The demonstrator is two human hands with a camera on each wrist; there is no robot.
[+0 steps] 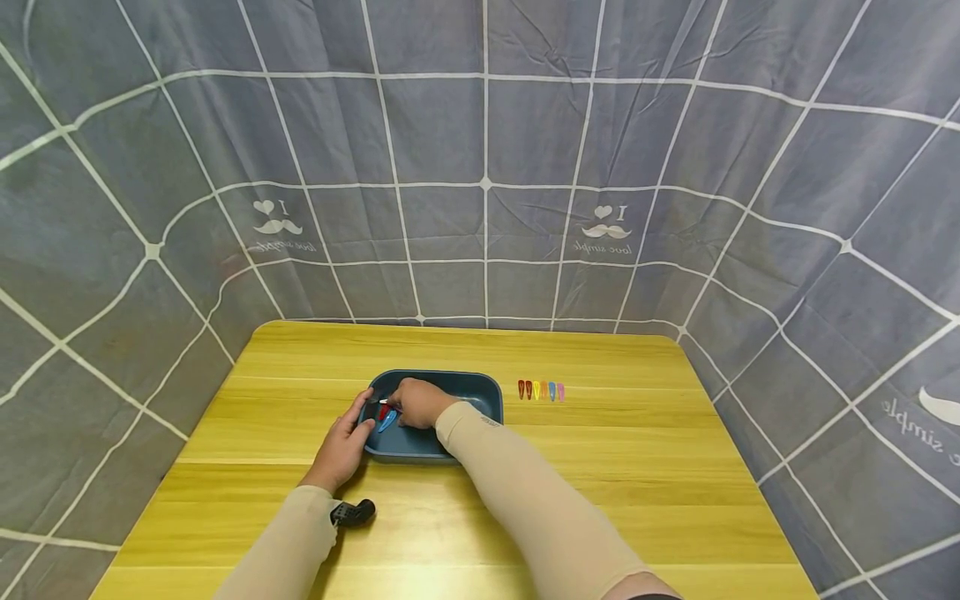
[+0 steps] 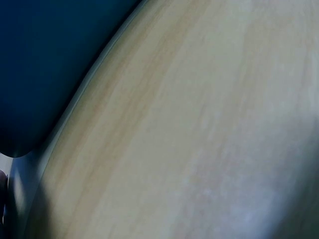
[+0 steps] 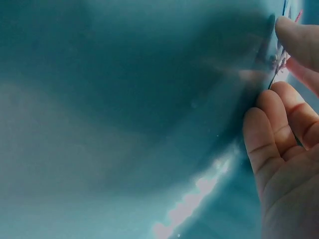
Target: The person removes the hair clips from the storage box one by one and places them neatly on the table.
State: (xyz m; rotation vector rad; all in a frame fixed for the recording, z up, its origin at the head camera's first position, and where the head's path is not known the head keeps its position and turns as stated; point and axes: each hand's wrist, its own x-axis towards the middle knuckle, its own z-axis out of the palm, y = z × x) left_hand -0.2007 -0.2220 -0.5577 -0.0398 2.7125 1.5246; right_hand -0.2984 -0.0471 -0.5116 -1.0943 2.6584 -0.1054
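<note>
A dark blue plastic tub [image 1: 465,383] stands on the table. My left hand [image 1: 341,446] rests along its left side, fingers straight against the rim and thumb at the near left corner. Inside the tub, my right hand [image 1: 420,404] reaches down to a small group of hair clips, among them a blue hair clip [image 1: 387,420] and a red hair clip [image 1: 384,412]. In the right wrist view, thumb and fingertips meet around the clips by the tub floor [image 3: 124,124]; I cannot tell whether a clip is pinched.
Right of the tub, a row of several hair clips lies on the wooden table [image 1: 622,467], from a dark red clip [image 1: 521,389] through a yellow clip [image 1: 536,390] to a pink clip [image 1: 560,392]. A grey checked curtain [image 1: 435,142] hangs behind the table.
</note>
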